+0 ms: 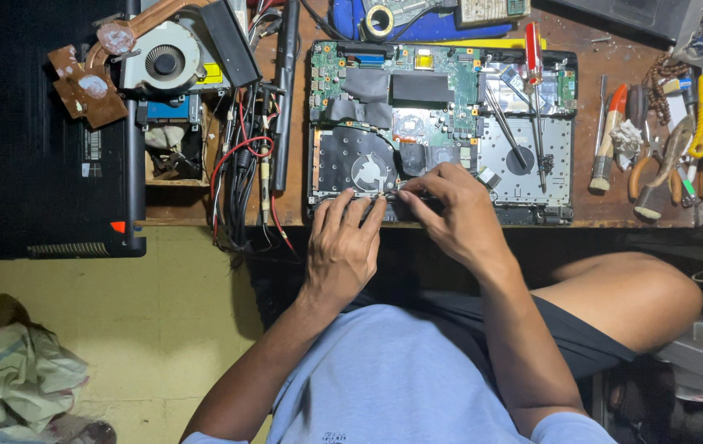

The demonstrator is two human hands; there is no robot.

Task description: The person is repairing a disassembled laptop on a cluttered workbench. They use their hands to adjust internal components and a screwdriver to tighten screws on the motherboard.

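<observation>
On the bench lay an opened laptop (442, 123). Both hands pressed its near edge: left hand (342, 247) flat, grasping nothing; right hand (454, 210) pinching there, contents unclear.

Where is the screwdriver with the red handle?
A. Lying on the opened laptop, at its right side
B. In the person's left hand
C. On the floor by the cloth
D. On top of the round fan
A: the red-handled screwdriver lies across the right part of the opened laptop, while the left hand and right hand rest at the laptop's near edge, away from it.
</observation>
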